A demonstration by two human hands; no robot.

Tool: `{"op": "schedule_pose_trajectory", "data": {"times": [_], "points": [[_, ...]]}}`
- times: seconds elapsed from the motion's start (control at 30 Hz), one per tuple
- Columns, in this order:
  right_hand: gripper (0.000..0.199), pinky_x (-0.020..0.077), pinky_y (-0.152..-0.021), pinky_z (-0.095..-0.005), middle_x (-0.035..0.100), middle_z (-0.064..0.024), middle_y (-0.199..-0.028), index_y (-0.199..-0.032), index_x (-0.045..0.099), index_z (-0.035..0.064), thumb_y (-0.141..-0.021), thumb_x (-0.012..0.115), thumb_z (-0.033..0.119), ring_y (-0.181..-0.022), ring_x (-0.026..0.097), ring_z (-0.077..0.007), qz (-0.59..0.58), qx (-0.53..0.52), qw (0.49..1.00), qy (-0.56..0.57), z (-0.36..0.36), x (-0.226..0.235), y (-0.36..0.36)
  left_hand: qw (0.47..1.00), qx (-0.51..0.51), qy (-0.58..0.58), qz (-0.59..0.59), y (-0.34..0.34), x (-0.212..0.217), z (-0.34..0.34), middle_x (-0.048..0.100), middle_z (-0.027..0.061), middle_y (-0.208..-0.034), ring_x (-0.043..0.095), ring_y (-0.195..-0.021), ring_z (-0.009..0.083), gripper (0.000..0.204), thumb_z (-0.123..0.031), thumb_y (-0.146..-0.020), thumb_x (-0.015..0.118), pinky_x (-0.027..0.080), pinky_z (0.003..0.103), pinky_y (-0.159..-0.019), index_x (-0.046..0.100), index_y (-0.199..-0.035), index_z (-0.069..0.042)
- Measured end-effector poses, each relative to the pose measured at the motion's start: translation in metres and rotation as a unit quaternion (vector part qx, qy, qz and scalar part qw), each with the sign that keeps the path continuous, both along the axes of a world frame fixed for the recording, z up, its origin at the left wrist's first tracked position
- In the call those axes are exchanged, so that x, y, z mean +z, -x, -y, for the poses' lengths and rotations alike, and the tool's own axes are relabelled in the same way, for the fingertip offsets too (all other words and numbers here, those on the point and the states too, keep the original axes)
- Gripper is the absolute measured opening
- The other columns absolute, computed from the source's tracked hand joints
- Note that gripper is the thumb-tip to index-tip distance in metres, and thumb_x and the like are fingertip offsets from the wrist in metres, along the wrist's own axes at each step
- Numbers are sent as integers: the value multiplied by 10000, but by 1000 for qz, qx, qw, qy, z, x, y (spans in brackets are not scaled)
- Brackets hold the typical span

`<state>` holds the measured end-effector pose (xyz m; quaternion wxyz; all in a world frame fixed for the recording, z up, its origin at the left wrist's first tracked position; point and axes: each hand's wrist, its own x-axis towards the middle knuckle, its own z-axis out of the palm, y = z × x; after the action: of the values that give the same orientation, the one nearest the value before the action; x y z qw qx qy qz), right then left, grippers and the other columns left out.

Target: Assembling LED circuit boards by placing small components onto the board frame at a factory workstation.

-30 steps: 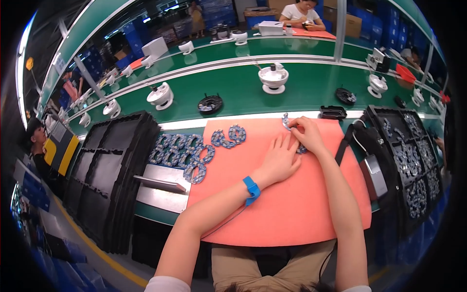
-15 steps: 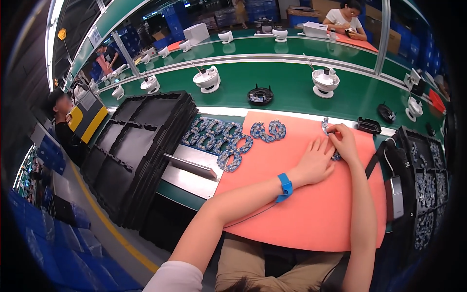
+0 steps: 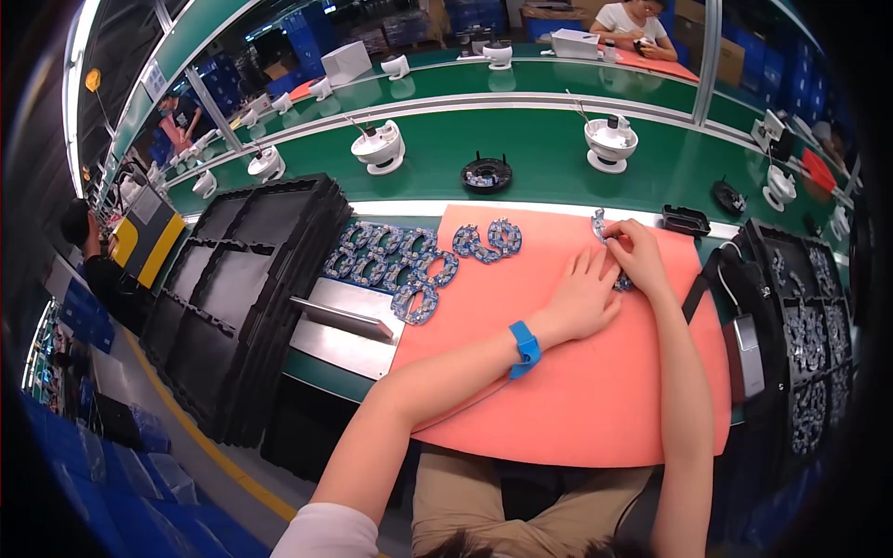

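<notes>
On smooth orange mat (image 3: 577,409), both hands' fingers (image 3: 621,244) pinching blue ring-shaped circuit board (image 3: 602,226), left hand (image 3: 584,299) flat.

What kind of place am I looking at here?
Most likely an electronics assembly line in a factory: a green conveyor belt carries white devices, blue ring-shaped circuit boards lie heaped beside an orange mat, and black trays are stacked nearby.
</notes>
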<state>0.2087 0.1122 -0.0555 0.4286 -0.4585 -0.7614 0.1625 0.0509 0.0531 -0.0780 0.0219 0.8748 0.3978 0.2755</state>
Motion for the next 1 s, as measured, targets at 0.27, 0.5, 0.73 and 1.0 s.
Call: {"op": "schedule_pose_trajectory", "data": {"times": [0.27,0.5,0.73,1.0], "points": [[141,478,-801,-360,619,-128,-891,-906,650,8,-784,598,57,-884,603,-279,4,1,1000,-12,-2,-2,-2,1000,-4,-3,1,0,2,1,408,313,-1337,351,-1265,514,555,-324,-892,514,256,548,-1085,442,-1319,23],[151,488,-803,-353,628,-132,-898,-909,651,-4,-779,592,43,-876,617,-274,-1,1,1000,-12,-2,-1,-1,1000,-5,-3,-1,2,7,2,397,322,-1351,348,-1267,518,542,-321,-895,510,252,553,-1084,451,-1302,31],[156,491,-805,-353,629,-136,-898,-918,651,-4,-777,593,28,-872,619,-280,-9,7,1000,-7,-1,-1,0,1000,-6,-7,-7,3,6,3,400,325,-1347,358,-1260,519,536,-316,-895,510,251,554,-1083,458,-1296,35],[157,469,-833,-266,669,-53,-989,-1002,640,-10,-869,587,53,-938,608,-121,-238,64,953,178,-8,7,-8,1000,-5,-3,9,-1,5,2,401,314,-1345,345,-1272,501,548,-324,-889,514,244,546,-1089,460,-1299,36]]}}
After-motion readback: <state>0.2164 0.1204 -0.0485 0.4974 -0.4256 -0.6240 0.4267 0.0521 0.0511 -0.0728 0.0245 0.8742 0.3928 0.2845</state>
